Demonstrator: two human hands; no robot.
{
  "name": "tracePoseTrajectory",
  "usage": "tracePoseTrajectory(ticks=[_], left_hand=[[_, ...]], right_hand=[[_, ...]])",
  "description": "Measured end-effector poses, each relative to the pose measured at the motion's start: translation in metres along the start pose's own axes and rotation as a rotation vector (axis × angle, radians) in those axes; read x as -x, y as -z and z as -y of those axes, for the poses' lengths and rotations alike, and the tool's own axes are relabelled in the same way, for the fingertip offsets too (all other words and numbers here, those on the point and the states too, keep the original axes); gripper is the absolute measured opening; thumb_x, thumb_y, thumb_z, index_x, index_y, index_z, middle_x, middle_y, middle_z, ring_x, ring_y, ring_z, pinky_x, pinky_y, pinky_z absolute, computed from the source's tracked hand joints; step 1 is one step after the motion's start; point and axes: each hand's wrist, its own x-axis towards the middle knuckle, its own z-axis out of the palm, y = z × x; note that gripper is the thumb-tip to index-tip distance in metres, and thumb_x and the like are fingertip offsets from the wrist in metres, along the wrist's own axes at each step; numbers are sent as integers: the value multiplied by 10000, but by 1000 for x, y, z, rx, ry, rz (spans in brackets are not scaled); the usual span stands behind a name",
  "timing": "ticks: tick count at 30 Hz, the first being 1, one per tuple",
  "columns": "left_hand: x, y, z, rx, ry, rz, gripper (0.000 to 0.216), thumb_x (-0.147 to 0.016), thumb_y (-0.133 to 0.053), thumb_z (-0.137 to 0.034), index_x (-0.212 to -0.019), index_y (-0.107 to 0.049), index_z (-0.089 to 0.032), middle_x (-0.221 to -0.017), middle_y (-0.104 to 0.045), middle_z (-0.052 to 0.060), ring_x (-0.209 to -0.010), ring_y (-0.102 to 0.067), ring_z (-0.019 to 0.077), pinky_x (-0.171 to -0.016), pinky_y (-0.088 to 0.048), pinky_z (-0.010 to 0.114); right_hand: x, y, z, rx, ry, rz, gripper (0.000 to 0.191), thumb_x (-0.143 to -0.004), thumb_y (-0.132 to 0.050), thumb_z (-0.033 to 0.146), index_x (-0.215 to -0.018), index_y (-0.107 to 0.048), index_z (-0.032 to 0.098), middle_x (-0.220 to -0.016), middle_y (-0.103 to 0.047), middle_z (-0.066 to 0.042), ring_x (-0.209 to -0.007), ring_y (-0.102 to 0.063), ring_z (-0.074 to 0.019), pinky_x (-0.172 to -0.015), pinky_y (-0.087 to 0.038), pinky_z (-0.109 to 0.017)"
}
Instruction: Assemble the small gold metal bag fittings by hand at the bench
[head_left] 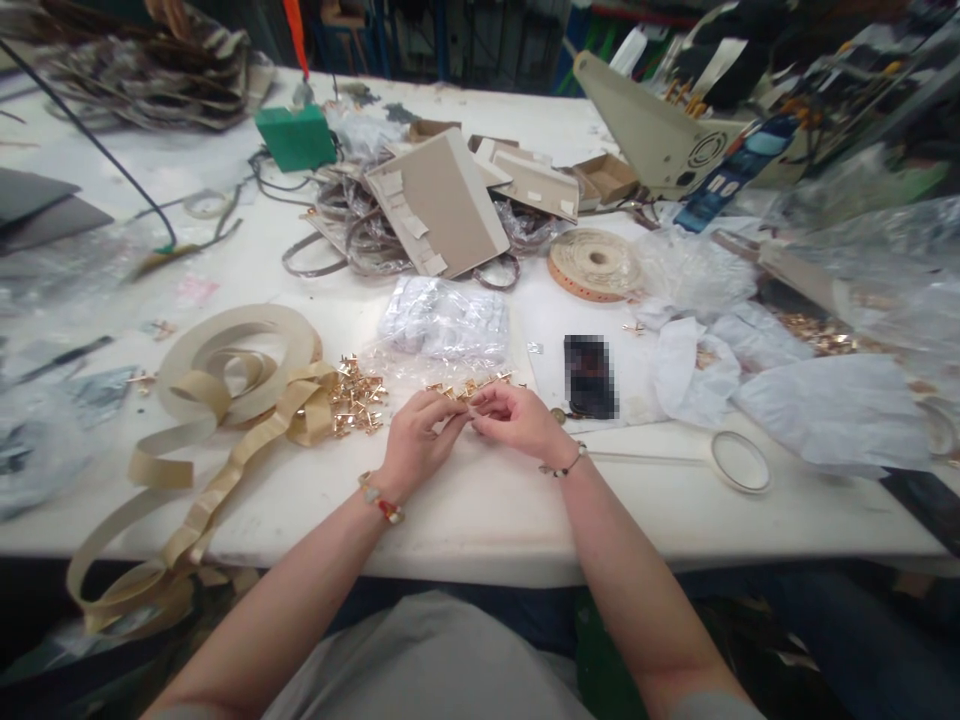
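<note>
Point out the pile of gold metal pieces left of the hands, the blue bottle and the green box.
Pile of gold metal pieces (360,398): head view, middle of the heap.
Blue bottle (736,172): head view, middle of its side.
Green box (295,138): head view, its near face.

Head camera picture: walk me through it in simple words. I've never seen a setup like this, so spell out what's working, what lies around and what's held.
There is no robot here. A person wears a camera on their head, looking forward and down, so you see roughly what they see. The left hand and right hand are bare, fingertips brought together; anything pinched between them is too small to make out. They are above a white table. Small gold-coloured pieces lie beside the left hand, with a pale coil further left. Beyond the hands sits a clear plastic package.
</note>
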Motion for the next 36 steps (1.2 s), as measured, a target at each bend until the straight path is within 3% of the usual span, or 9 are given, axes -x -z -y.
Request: tracePoseTrajectory(ticks=[3,7,13,17,23,26,30,36], left_hand=[[1,-1,0,-52,38,7,63,-908,-657,-210,-956,-697,-208,-885,-700,35,-809,-643,167,-712,-529,287],[1,-3,0,-150,-82,65,224,-951,-595,-207,-1165,-662,-202,-1055,-720,73,-964,-632,210,-854,-522,356],[2,-2,-1,-320,-143,111,125,-974,-569,-242,-967,-693,-226,-856,-708,33,-825,-587,208,-736,-453,340],[1,-4,-3,-409,-174,166,159,-993,-512,-227,-904,-640,-199,-832,-666,48,-821,-564,215,-735,-429,350],[-1,-3,-13,-311,-265,250,166,-1018,-448,-214,-971,-606,-190,-916,-670,58,-852,-564,208,-779,-449,355],[-1,9,-17,-293,-285,291,152,-1019,-450,-206,-999,-601,-205,-990,-686,56,-881,-589,195,-787,-450,343],[4,43,-5,-455,-204,350,97,-990,-505,-196,-1040,-587,-212,-1085,-690,67,-939,-626,216,-799,-439,360],[20,88,25,-658,-221,502,339,-887,-459,-6,-1078,-595,-251,-1270,-665,58,-1048,-651,234,-923,-403,413]], right_hand=[[0,3,1,191,6,34,150,-862,-674,302,-912,-730,172,-830,-769,-53,-747,-719,-181,-688,-544,-284],[0,4,7,341,68,49,150,-890,-622,238,-848,-748,168,-780,-762,-36,-701,-689,-157,-654,-496,-252],[0,2,14,411,83,62,176,-912,-588,206,-914,-761,174,-832,-780,-43,-728,-698,-163,-695,-495,-261],[0,5,15,319,13,104,205,-931,-578,276,-831,-719,166,-777,-766,-52,-674,-684,-163,-668,-507,-271],[-3,14,7,21,-37,177,384,-881,-649,527,-763,-657,161,-702,-704,-46,-634,-644,-157,-650,-522,-294],[-4,14,5,-70,-26,104,393,-865,-665,547,-770,-647,166,-716,-690,-36,-648,-629,-149,-656,-525,-299],[-3,10,4,-65,-15,59,300,-875,-673,464,-875,-647,166,-817,-708,-53,-751,-654,-164,-738,-541,-321],[-1,8,5,84,14,79,180,-870,-666,344,-923,-625,177,-881,-685,-41,-816,-648,-175,-764,-530,-328]])
